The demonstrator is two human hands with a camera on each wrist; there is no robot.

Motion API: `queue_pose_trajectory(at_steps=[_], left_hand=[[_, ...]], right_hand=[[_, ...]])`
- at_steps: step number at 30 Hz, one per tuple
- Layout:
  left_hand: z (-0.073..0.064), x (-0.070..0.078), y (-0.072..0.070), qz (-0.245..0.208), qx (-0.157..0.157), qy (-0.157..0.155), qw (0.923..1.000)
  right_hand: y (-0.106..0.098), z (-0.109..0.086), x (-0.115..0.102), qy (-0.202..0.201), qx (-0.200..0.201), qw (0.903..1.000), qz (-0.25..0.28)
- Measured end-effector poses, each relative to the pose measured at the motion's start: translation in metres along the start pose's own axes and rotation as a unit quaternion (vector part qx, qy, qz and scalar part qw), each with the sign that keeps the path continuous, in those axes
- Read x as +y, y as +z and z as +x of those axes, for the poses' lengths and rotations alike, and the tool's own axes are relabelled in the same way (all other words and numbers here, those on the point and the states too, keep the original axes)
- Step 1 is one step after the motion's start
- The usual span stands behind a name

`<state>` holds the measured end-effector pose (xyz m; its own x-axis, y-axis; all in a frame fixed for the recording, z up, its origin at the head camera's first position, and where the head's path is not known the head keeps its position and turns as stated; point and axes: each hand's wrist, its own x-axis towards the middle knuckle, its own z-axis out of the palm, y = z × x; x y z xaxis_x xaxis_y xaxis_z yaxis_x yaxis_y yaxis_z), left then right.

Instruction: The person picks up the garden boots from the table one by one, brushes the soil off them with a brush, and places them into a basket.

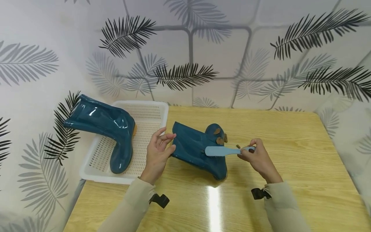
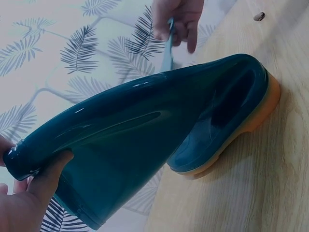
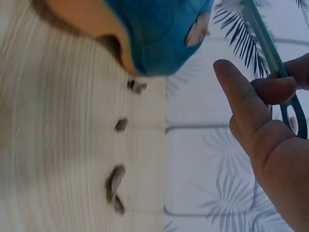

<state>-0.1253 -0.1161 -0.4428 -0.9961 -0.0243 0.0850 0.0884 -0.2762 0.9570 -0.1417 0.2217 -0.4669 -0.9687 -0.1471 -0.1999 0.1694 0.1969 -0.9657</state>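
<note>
A dark teal rubber boot (image 1: 189, 141) with an orange sole stands on the table, its shaft tilted toward the left. My left hand (image 1: 157, 154) pinches the rim of the shaft, thumb on one side and fingers on the other, as the left wrist view of the boot (image 2: 120, 130) shows. In my right hand (image 1: 259, 159) is the handle of a light blue brush (image 1: 218, 151), its bristles turned down over the boot's shaft. Brown flakes (image 1: 220, 141) stick to the toe of the boot; one such flake (image 3: 198, 30) shows closely in the right wrist view.
A second teal boot (image 1: 101, 119) lies in a white plastic basket (image 1: 163, 116) at the left, its shaft sticking out over the rim. Several brown crumbs (image 3: 116, 181) lie on the wooden table (image 1: 290, 145). A leaf-patterned wall covering (image 1: 214, 93) rises behind.
</note>
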Motion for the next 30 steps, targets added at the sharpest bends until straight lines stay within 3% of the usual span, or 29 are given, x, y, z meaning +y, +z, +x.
queue_pose_trajectory(at_steps=[7,13,18,21,27,30], left_hand=[[0.000,-0.001,0.000,0.001,-0.001,0.002,1.0000],[-0.001,-0.003,0.002,-0.003,-0.005,0.002,1.0000],[-0.001,-0.004,0.002,-0.003,0.001,0.006,1.0000],[0.000,-0.003,0.000,0.002,0.003,0.009,1.0000],[0.006,0.003,-0.003,-0.009,0.012,0.023,0.9996],[0.009,0.007,-0.002,-0.025,0.016,0.030,0.9991]], right_hand=[[-0.028,-0.010,0.002,-0.003,0.024,0.9996,-0.011],[-0.001,0.001,-0.011,-0.027,0.020,0.9990,0.029],[0.020,0.006,-0.011,-0.016,-0.001,0.9997,0.016],[0.011,0.002,-0.005,-0.008,0.003,0.9999,0.007],[-0.025,-0.013,0.000,0.004,0.025,0.9994,-0.025],[-0.030,-0.014,-0.004,-0.002,0.033,0.9992,-0.024]])
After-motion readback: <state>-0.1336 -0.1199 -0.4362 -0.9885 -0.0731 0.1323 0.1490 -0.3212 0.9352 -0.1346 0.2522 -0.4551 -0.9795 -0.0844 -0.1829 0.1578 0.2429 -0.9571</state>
